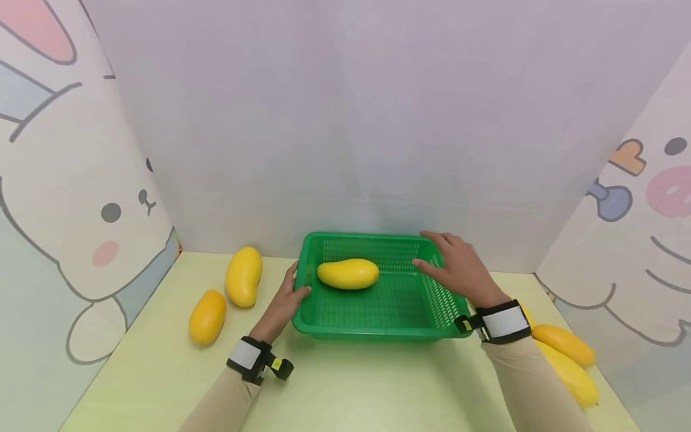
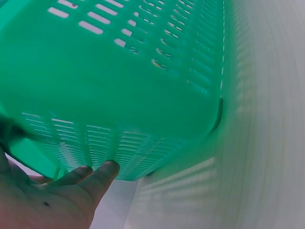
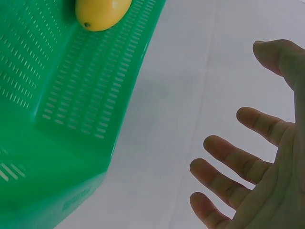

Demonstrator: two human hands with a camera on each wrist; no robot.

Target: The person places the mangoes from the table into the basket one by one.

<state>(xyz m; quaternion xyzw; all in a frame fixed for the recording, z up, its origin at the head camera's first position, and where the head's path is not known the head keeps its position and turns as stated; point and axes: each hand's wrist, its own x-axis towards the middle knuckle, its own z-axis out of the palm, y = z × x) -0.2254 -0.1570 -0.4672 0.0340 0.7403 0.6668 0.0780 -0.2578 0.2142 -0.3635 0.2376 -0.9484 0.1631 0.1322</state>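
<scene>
A green plastic basket [image 1: 372,332] with slotted walls stands on the table, and one yellow mango [image 1: 348,274] lies on its left side inside. My left hand [image 1: 281,306] grips the basket's left end, thumb over the rim and fingers against the outer wall; the left wrist view shows those fingers [image 2: 97,181] touching the slots. Over the basket's right end hovers my right hand [image 1: 459,267], its fingers spread and holding nothing. In the right wrist view, a gap shows between its fingers [image 3: 228,152] and the basket wall.
Two mangoes lie left of the basket: a yellow one [image 1: 244,277] and an orange-yellow one [image 1: 207,317]. Beside the right forearm are another orange-yellow mango [image 1: 564,345] and a long yellow one [image 1: 572,375], partly hidden by the sleeve. A pale back wall [image 1: 367,120] rises behind the basket.
</scene>
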